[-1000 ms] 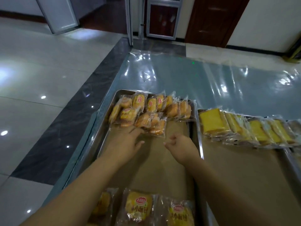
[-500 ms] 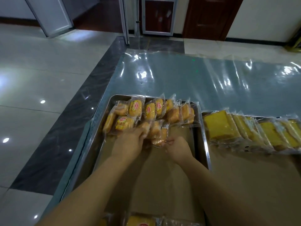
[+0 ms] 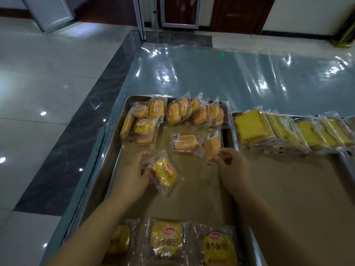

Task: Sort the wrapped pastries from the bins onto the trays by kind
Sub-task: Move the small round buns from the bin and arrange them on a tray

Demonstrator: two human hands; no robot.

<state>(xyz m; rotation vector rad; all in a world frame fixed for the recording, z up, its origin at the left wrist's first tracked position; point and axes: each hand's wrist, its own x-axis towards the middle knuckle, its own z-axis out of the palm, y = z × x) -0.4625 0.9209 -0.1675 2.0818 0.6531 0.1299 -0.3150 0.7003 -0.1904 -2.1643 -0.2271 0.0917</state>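
On the film-covered table [image 3: 211, 77], inside the paper-lined steel tray [image 3: 110, 150]: grips a yellow-labelled bun packet [image 3: 165, 174] by its left edge with the left hand [image 3: 132, 175], fingers curled, packet lying just right of the palm. Pinches the near end of a second packet [image 3: 212, 146] with the right hand [image 3: 232, 169], by the tray's right wall, packet reaching away beyond the fingertips.

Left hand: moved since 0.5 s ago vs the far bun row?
Yes. The left hand has pulled back toward the person, away from the far bun row on the left tray, holding a wrapped bun.
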